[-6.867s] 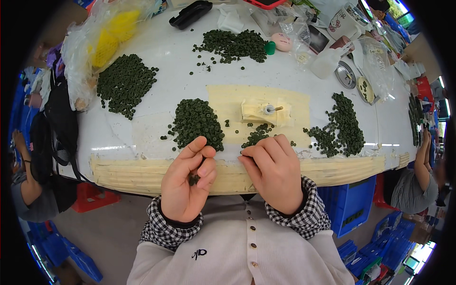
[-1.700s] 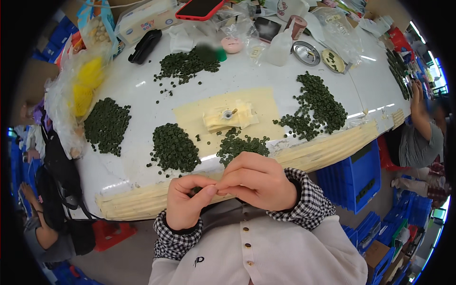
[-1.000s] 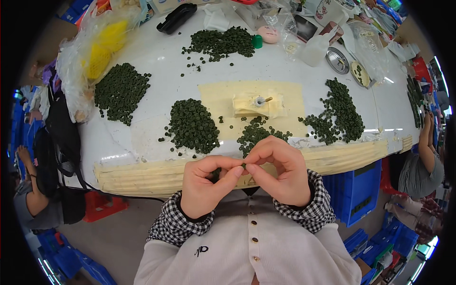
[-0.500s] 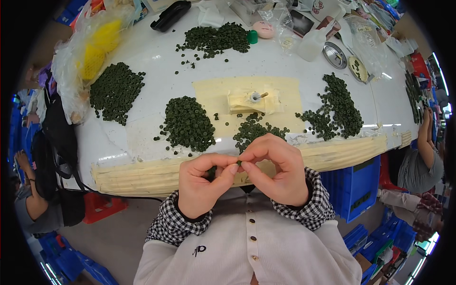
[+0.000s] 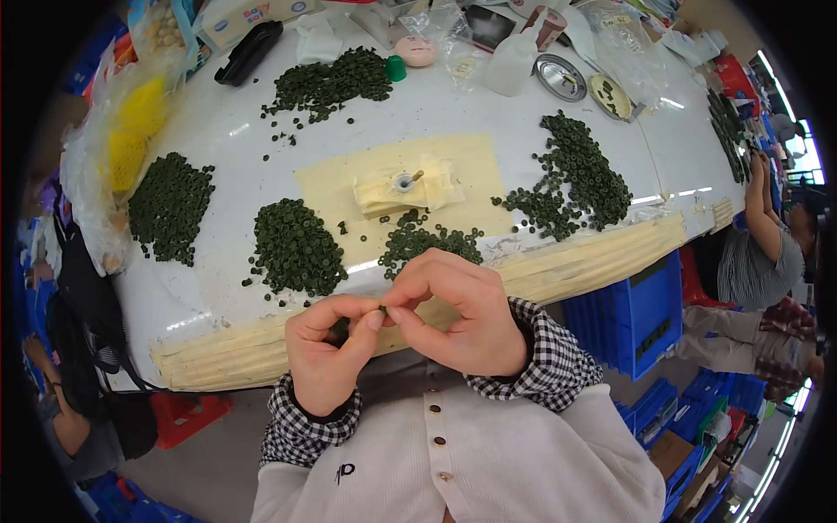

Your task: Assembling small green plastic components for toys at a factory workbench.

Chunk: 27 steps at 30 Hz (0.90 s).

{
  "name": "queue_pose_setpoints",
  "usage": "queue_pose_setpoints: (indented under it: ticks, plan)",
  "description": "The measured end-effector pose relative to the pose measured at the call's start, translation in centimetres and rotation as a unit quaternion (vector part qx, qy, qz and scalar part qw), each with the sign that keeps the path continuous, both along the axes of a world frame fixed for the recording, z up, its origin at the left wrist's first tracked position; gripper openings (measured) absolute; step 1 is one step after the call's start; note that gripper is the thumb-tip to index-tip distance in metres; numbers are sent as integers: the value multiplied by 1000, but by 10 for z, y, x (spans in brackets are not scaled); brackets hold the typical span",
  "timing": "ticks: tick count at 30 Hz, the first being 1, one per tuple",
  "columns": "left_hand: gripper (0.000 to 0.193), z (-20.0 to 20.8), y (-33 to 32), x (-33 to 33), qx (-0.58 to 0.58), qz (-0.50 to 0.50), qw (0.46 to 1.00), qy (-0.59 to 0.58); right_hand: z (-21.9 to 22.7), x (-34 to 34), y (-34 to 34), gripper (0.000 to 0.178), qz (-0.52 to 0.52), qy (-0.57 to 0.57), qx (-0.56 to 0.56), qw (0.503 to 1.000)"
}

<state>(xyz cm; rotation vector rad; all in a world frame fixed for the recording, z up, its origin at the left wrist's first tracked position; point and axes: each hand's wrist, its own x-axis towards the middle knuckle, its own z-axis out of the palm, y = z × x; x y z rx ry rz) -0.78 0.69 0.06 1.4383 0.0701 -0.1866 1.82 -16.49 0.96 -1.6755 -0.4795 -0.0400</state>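
My left hand [image 5: 327, 349] and my right hand [image 5: 458, 314] meet just past the table's near edge, thumbs and fingertips pinched together. Between the fingertips sits a tiny dark green piece [image 5: 382, 309], mostly covered. More dark green pieces [image 5: 340, 330] show in the curl of my left fingers. Right beyond my hands lies a pile of small dark green rings [image 5: 427, 244]. A larger heap of dark green round pieces [image 5: 296, 248] is to its left. Past the rings, a tape-covered block [image 5: 405, 187] holds a short metal tube and a brownish pin.
More dark green heaps lie at the far left [image 5: 170, 209], the back [image 5: 336, 83] and the right [image 5: 580, 179]. Behind are a black case [image 5: 249, 54], a green cap [image 5: 396, 69] and round tins [image 5: 560, 78]. A blue crate [image 5: 632, 318] stands below the table's right side.
The view has turned, so the table and heaps sit further left and tilted. Both hands stay pinched together around the tiny piece, with only slight finger movement.
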Motion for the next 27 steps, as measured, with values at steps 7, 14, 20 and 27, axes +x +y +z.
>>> queue_pose_setpoints:
  ticks: [7, 14, 20, 27]
  plan:
    - [9, 0, 10, -3, -37, -27, 999, 10, 0, 0, -1, 12, 11, 7, 12, 1000]
    - [12, -1, 21, 1, -219, 47, 969, 105, 9, 1, -9, 15, -10, -50, -34, 998]
    - [30, -1, 30, 13, -374, 84, 911, 150, 7, 7, -49, 9, -139, -36, -152, 978]
    - [20, 7, 32, 16, -512, 123, 832, 173, 3, 9, -72, 10, -160, -87, -307, 934]
